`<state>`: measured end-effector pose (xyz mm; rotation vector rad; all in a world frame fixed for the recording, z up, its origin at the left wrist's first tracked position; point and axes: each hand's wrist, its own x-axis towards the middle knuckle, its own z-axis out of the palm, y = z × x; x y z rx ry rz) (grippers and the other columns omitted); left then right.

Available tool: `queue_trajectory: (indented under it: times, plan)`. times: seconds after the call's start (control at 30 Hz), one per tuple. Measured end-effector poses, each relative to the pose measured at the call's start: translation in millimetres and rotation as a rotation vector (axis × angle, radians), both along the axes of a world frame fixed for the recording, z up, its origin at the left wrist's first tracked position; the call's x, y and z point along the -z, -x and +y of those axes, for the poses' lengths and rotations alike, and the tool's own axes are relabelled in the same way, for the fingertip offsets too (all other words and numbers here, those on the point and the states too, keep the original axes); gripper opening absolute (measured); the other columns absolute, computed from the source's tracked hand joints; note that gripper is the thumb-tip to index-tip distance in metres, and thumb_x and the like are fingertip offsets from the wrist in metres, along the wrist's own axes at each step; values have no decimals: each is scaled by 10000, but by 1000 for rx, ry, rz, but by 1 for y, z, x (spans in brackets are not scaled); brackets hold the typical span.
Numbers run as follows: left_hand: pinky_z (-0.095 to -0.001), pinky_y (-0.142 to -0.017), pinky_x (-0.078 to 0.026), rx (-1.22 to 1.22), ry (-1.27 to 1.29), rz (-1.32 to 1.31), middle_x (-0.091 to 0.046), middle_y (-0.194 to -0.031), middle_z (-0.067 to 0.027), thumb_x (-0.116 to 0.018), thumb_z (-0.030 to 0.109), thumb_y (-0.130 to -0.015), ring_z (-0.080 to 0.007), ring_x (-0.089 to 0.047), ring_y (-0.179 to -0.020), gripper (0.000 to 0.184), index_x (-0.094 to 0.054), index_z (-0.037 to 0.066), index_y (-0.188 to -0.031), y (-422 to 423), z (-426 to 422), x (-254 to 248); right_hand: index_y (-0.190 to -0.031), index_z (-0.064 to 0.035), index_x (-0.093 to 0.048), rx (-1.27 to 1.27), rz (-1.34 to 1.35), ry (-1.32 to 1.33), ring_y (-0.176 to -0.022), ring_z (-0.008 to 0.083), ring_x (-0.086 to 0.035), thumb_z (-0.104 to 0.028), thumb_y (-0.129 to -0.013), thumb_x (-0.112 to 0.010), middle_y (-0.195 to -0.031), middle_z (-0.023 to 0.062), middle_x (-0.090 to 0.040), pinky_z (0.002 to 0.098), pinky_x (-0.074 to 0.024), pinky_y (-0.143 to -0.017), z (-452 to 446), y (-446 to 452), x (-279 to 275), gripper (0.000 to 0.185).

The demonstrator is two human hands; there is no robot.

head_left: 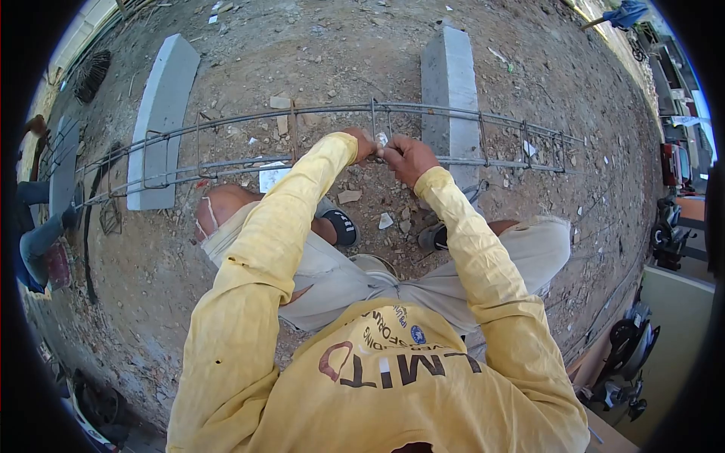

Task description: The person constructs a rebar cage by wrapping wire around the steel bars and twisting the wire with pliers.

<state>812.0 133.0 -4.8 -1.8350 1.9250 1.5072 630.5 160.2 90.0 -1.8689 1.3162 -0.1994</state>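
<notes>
A long rebar cage (332,109) of thin steel bars with square ties runs left to right in front of me. It rests across two grey concrete blocks, one at the left (162,113) and one right of the middle (453,75). My left hand (364,143) and my right hand (409,157) meet between the cage's two long sides, beside a pair of upright ties. Both hands have their fingers closed, around something small and pale (381,140) that I cannot make out.
Another person's legs (38,234) show at the far left, beside the cage's end. White fragments (272,175) and stones (349,196) lie on the dirt. Motorbikes (668,226) stand at the right edge, with a pale board (676,332) nearby.
</notes>
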Motion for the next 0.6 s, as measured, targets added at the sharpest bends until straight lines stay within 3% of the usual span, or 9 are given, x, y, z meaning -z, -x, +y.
queue_trajectory:
  times: [0.1, 0.17, 0.27, 0.37, 0.6]
  plan:
    - [-400, -821, -486, -52, 46, 18, -716, -850, -113, -597, 541, -825, -281, -669, -871, 496, -729, 70, -900, 2, -1, 14, -843, -19, -633, 168, 36, -94, -590, 279, -622, -287, -873, -618, -682, 173, -633, 394, -483, -592, -4, 7, 21, 270]
    - [-394, -812, -488, -173, -48, 49, -714, -846, -123, -588, 540, -833, -278, -669, -852, 502, -725, 63, -905, 3, 7, -24, -785, -18, -613, 230, 77, -159, -516, 243, -594, -282, -878, -612, -614, 137, -612, 393, -462, -506, -3, 11, 35, 280]
    - [-385, -805, -489, -160, -69, 91, -712, -846, -132, -571, 524, -850, -269, -670, -835, 499, -711, 57, -958, 2, 1, 8, -759, -65, -539, 450, -178, -571, -419, 120, -461, -295, -899, -595, -566, 1, -500, 294, -372, -394, 11, 7, 23, 274]
    - [-377, -696, -476, -126, -46, 134, -687, -810, -120, -552, 498, -878, -227, -636, -698, 502, -649, 62, -1107, 1, 8, -22, -755, -97, -513, 600, -287, -840, -410, 94, -414, -277, -906, -577, -532, -30, -432, 261, -334, -374, 26, 3, 22, 243]
    - [-378, -636, -472, -95, -51, 118, -685, -798, -121, -524, 512, -886, -227, -634, -688, 525, -645, 47, -1097, -1, 5, -14, -804, -125, -509, 769, -747, -1245, -419, 78, -377, -270, -926, -546, -535, -70, -417, 249, -299, -386, 58, -6, 41, 193]
